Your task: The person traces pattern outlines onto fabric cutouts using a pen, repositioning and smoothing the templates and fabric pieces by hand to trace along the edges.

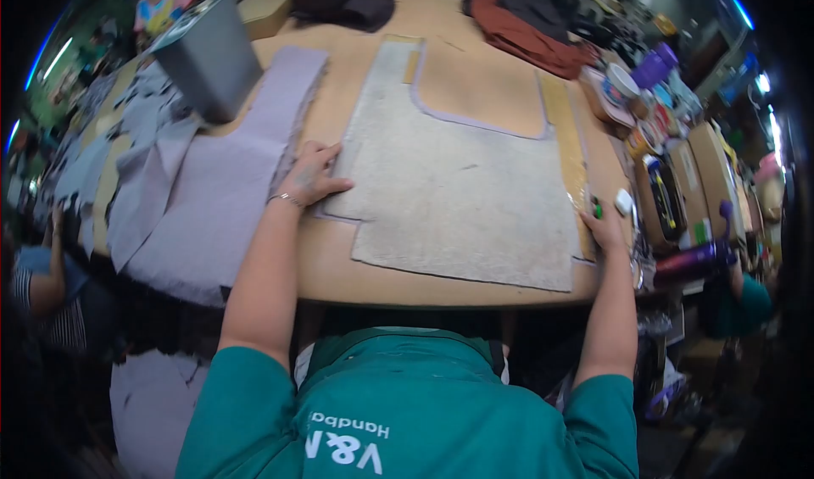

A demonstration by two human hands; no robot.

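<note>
A large pale grey pattern board [462, 195] with a U-shaped cutout lies flat on the wooden table [331, 271]. Lilac fabric edges show from under it. My left hand [314, 176] rests at the board's left edge, fingers bent, thumb apart on the surface. At the right edge my right hand [604, 225] is closed around a small green item [598, 208], mostly hidden by the fingers. A yellowish strip [570, 157] runs along the board's right side. Stacked lilac fabric [222, 182] lies to the left.
A grey metal block [212, 59] stands on the lilac fabric. Brown and dark cloth [526, 25] lies at the far edge. Cardboard boxes [691, 182], a purple bottle [691, 263] and a white cup [621, 82] are on the right. Other people work around the table.
</note>
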